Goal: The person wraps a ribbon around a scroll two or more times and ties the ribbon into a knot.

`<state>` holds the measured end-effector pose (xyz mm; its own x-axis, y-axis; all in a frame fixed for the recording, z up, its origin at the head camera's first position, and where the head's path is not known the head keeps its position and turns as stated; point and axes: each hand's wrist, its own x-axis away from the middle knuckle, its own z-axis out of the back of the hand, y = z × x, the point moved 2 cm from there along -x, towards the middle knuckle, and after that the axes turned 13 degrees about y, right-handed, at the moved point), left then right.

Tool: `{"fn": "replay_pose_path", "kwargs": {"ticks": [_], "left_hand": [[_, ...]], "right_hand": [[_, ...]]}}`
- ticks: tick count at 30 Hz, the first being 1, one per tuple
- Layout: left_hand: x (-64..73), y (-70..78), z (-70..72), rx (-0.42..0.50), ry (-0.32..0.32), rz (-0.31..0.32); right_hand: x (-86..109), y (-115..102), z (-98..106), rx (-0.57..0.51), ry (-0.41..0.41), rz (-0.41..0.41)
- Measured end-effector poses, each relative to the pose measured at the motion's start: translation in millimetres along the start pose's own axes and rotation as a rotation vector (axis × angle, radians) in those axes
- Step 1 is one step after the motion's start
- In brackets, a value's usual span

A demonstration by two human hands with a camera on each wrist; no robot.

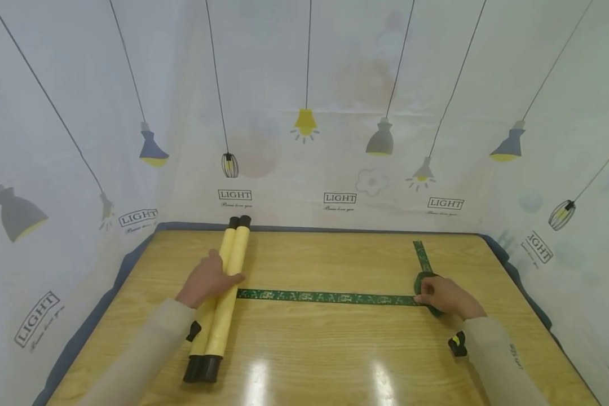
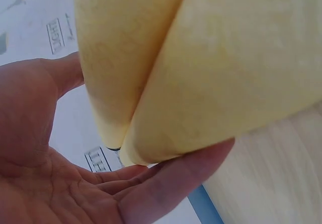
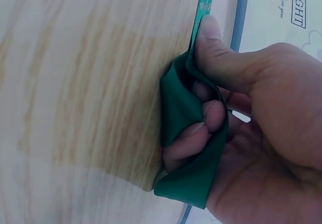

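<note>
Thumb on 1 side, fingers on the other, and the left hand has a pair of yellow tubes straddled between them, gripped about midway along! Those 2 tubes lie side by side, slanting across the left part of the wooden table, black end caps at both ends. Over to the right hand: fingers curled right through a loop of patterned green ribbon, thumb pressed on the band, the folds bunched around the fingertips. From that grip the ribbon runs straight left, reaching the edge of the nearer tube, while another length angles off beyond the hand toward the printed backdrop.
</note>
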<state>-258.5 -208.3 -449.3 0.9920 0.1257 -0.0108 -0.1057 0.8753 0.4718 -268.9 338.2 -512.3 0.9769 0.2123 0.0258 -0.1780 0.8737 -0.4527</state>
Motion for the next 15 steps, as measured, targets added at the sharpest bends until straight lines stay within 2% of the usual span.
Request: {"fn": "replay_pose_path", "kwargs": {"ticks": [7,15], "left_hand": [[0.0,39.3,-22.4,0.039,0.036,-0.072],[4.7,81.5,-46.3,0.022,0.072,-0.097]], "right_hand": [[1.2,-1,1,-0.009,-0.003,-0.013],[1.0,-5,3,-0.005,-0.003,-0.004]]}}
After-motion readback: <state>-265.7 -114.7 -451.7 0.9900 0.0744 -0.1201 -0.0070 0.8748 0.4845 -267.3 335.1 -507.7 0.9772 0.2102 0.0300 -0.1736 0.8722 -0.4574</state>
